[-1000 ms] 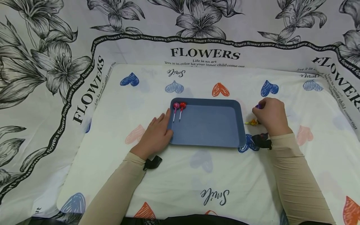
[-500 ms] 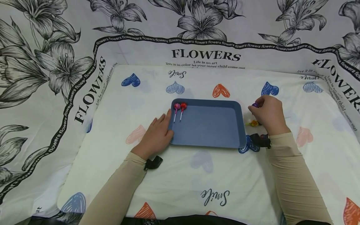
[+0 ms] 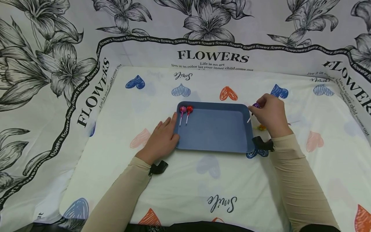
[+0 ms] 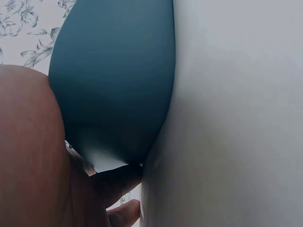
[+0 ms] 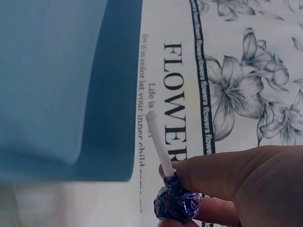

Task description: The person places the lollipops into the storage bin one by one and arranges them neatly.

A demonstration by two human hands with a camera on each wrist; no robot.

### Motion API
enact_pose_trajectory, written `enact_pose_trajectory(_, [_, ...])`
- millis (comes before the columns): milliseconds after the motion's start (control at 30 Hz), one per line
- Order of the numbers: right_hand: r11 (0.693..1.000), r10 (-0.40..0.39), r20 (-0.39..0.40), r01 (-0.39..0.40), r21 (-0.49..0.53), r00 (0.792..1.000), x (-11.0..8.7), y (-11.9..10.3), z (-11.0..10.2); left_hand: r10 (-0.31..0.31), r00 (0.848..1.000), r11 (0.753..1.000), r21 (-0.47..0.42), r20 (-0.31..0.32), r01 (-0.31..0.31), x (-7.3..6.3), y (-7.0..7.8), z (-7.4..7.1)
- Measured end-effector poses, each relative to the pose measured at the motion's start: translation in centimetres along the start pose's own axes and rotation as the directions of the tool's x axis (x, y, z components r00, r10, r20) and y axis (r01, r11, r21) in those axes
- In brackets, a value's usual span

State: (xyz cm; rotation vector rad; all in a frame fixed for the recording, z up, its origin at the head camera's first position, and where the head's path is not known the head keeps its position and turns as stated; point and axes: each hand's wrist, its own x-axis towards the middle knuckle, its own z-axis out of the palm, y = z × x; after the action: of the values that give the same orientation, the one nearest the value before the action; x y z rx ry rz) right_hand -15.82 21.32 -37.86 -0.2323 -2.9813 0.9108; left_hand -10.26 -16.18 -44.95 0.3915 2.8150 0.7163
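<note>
My right hand (image 3: 272, 112) pinches a purple-wrapped lollipop (image 3: 256, 105) between thumb and fingers, just beyond the right edge of the blue-grey tray (image 3: 214, 129). In the right wrist view the white stick of this lollipop (image 5: 177, 203) points up, away from the thumb. My left hand (image 3: 159, 141) lies against the tray's left side, fingers fairly straight and touching it; in the left wrist view the tray wall (image 4: 113, 80) stands beside the fingers. Inside the tray, at its far left corner, a pink lollipop (image 3: 182, 109) and a red lollipop (image 3: 189, 109) lie side by side.
A yellow lollipop (image 3: 261, 127) lies on the cloth, partly hidden by my right hand. A thin white stick (image 3: 295, 122) shows right of that wrist; its other end is hidden. The heart-printed cloth (image 3: 179, 190) lies over a flower-printed cloth (image 3: 145, 53).
My right hand has moved left and slightly away from me, bringing the purple lollipop to the tray's right rim. Its stick has come into sight. The left hand stays in place.
</note>
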Motion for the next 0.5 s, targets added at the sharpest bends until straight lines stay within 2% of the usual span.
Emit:
enact_pose_trajectory(200, [1.0, 0.0, 0.016, 0.0, -0.002, 1.0, 0.0, -0.9, 0.6, 0.001, 1.0, 1.0, 0.0, -0.001, -0.001, 0.0, 0.0, 0.0])
enact_pose_trajectory(500, [0.997, -0.074, 0.029, 0.073, 0.026, 0.997, 0.0, -1.6, 1.5, 0.002, 1.0, 1.0, 0.001, 0.002, -0.002, 0.0, -0.1, 0.0])
